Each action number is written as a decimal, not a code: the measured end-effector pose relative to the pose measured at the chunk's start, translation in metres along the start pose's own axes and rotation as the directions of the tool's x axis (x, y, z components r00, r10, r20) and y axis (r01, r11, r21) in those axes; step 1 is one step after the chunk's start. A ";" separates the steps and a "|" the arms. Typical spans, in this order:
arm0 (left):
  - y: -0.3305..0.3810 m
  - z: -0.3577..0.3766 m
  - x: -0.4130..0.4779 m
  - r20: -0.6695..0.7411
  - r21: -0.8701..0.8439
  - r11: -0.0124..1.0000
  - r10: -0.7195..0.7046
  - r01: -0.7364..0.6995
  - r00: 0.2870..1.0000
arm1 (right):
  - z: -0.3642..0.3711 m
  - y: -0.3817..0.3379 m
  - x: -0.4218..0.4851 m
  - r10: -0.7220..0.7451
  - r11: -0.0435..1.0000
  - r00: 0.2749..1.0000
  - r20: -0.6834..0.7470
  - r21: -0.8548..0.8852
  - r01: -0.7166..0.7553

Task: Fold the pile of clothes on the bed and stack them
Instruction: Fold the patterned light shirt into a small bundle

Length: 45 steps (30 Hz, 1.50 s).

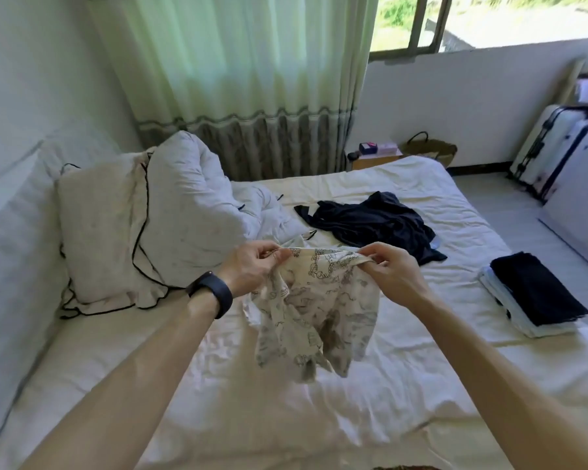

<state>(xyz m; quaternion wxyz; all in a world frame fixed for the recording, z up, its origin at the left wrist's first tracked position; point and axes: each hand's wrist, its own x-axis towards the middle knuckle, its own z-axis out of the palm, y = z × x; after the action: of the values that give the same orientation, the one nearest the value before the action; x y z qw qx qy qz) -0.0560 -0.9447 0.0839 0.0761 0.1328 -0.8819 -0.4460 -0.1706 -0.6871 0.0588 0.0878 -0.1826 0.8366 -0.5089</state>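
White sheets cover the bed (404, 385), which fills most of the room below a curtained window (489, 18). Both hands are raised over the middle of the bed. The left hand (252, 268) pinches one upper corner of a cream printed garment (316, 310); the right hand (392, 271) pinches the opposite upper corner. The garment hangs between them, its lower edge above the sheet. A dark unfolded garment (374, 223) lies crumpled beyond the hands. A folded stack (533, 295), dark item on top of pale ones, sits near the right edge of the bed. A pillow (102, 232) and bunched duvet (190, 195) lie at left. A black wristband (213, 291) encircles the left wrist.
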 end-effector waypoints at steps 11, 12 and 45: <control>0.097 -0.112 0.054 -0.171 0.358 0.918 0.246 -0.173 0.954 | -0.041 -0.093 0.054 -0.271 0.931 0.957 -0.104 -0.281 0.233; 0.105 -0.119 0.057 -0.156 0.401 0.898 0.261 -0.181 0.952 | -0.045 -0.095 0.058 -0.282 0.925 0.950 -0.135 -0.301 0.232; 0.189 -0.139 0.062 -0.355 -0.200 0.896 0.310 -0.396 0.882 | -0.043 -0.019 0.037 0.020 0.999 1.000 -0.018 0.046 -0.019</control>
<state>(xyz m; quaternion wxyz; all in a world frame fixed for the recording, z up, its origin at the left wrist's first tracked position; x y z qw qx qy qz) -0.1115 -0.9632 0.3195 0.3133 0.0262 -0.7993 -0.5121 -0.2147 -0.6745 0.0974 0.0890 -0.1677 0.8272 -0.5289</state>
